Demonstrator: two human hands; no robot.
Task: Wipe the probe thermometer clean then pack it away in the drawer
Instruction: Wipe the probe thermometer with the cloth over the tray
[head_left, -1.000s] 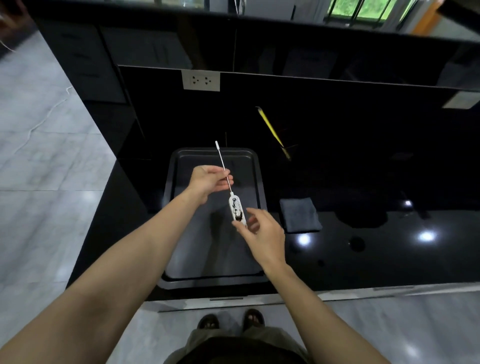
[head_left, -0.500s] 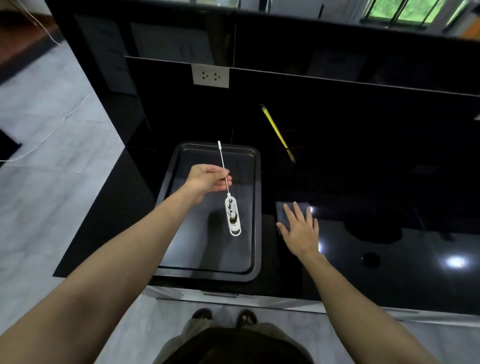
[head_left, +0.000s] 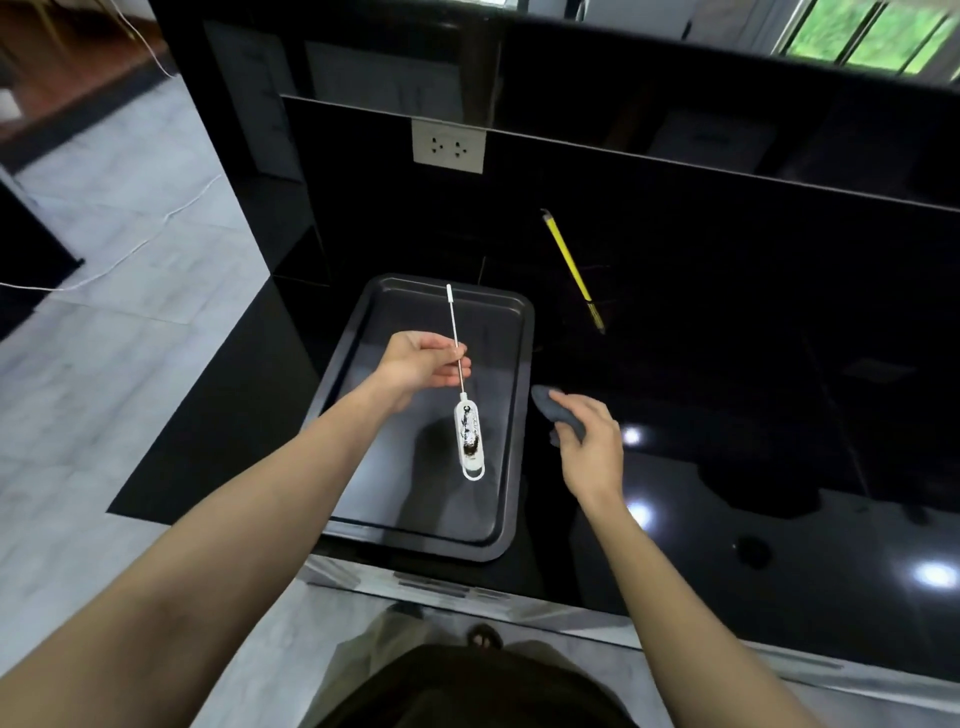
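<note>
glossy black counter (head_left: 779, 415), black tray (head_left: 498, 545), yellow tool (head_left: 569, 260)

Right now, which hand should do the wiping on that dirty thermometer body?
Right. The right hand already grips the grey cloth just beside the thermometer, while the left hand is busy pinching the probe stem over the tray.

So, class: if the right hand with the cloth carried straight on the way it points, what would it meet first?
The right hand, gripping the grey cloth, points up-left. Probably the thermometer hanging from the left hand above the tray, though depth is unclear.
</note>
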